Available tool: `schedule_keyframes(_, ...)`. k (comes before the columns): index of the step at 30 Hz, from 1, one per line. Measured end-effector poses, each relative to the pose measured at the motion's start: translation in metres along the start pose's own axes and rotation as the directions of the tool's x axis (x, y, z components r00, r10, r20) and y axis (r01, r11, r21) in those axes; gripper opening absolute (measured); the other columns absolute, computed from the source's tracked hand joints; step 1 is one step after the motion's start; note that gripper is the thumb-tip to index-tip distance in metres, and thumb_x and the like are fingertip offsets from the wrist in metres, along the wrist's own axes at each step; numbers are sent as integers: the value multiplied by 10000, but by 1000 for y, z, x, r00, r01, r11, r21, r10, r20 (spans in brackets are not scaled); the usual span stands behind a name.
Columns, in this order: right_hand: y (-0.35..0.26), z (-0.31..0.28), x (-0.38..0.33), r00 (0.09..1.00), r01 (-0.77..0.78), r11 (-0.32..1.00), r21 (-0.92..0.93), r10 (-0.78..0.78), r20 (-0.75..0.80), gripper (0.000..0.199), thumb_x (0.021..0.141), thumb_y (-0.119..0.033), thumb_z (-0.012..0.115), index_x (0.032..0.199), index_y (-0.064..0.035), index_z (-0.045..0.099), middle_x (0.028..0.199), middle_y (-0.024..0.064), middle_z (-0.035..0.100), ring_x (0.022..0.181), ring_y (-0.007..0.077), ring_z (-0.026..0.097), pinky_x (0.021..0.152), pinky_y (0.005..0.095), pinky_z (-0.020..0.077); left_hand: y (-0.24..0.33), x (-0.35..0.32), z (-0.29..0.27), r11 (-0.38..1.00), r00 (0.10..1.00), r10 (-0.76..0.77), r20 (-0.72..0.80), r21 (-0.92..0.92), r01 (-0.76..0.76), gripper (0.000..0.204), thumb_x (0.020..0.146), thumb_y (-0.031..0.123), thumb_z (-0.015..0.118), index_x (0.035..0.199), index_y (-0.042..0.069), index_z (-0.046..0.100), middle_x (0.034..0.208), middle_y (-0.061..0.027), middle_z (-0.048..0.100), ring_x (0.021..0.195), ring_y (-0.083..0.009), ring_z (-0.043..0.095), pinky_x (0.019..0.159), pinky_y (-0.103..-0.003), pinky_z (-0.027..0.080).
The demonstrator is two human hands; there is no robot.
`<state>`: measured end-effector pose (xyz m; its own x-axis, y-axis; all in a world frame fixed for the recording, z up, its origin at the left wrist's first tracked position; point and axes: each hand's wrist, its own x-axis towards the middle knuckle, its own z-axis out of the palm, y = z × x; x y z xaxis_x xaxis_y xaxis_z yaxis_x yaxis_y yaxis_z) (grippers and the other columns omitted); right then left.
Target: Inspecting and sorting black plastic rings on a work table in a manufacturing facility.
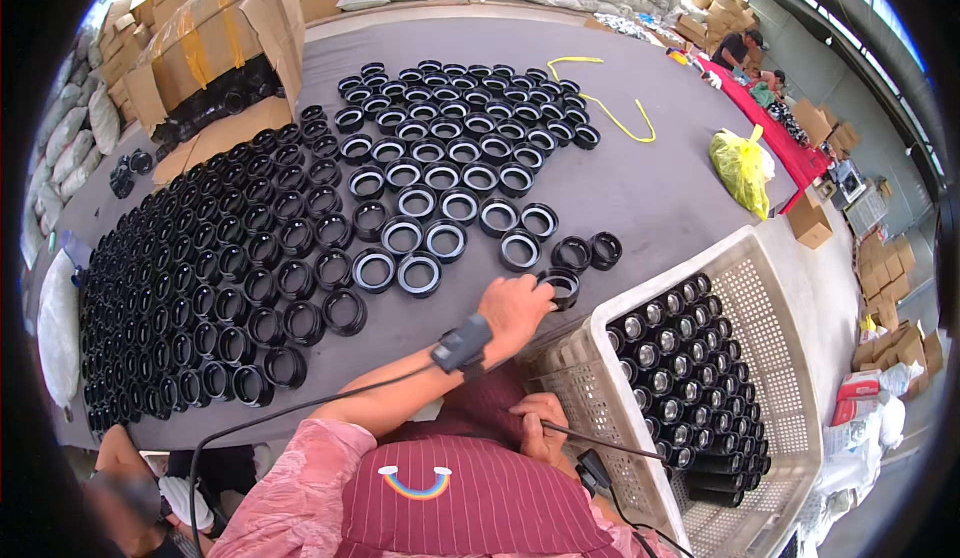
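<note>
My left hand (515, 308) reaches forward over the grey table (660, 193) and closes its fingers on a black ring with a pale inner lining (563, 284), at the near right end of the laid-out rings. A grey band with a cable sits on that wrist. My right hand (541, 431) is curled against the near left wall of a white perforated crate (770, 358). The crate is tilted and packed with several rows of black cylindrical parts (690, 378).
Many black rings lie in rows across the table: lined ones (440, 158) in the middle, plain ones (220, 278) at left. An open cardboard box (215, 43) stands at the back left. A yellow bag (742, 166) and yellow strap (610, 108) lie at right. People work at a red table (780, 128).
</note>
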<state>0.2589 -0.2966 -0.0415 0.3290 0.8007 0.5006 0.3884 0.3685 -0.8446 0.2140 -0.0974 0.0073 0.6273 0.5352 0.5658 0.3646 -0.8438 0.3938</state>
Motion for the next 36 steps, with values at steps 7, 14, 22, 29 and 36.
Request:
schedule_keyframes(7,0,1,8,1000,9,997,77,-9,10,172,893,-48,529,906,8,691,860,158,633,765,242,586,691,356,480,-32,15,-21,-56,519,-365,773,-575,817,266,1007,261,575,1035,13,667,813,-6,640,661,-105,603,563,-278,501)
schedule_keyframes(14,1,1,7,999,-18,994,110,22,-31,170,892,-54,533,895,5,692,857,156,634,755,239,588,685,355,482,-38,2,-14,-83,390,-550,738,-513,854,272,1019,272,552,964,19,635,657,-34,585,461,-119,533,385,-267,429)
schedule_keyframes(22,4,1,10,1000,5,995,99,-4,-11,179,921,-88,540,898,1,694,856,156,628,768,248,595,686,358,482,-2,-18,-43,950,950,-310,19,36,310,439,876,263,681,1246,53,571,1261,-210,576,1178,-386,536,957,-461,457)
schedule_keyframes(29,6,-3,5,997,-72,993,93,69,43,239,963,-137,507,896,-2,693,879,153,616,802,229,580,734,358,474,3,-29,3,999,998,-36,57,-14,37,595,744,208,778,1279,56,566,1349,-243,508,1242,-410,496,1059,-498,402)
schedule_keyframes(36,10,-10,1,992,-123,988,95,124,-2,250,959,-146,518,877,8,697,869,152,624,800,232,592,738,358,477,-1,32,66,983,988,138,67,111,-145,616,736,256,791,1269,47,561,1361,-221,520,1315,-389,448,1122,-557,328)
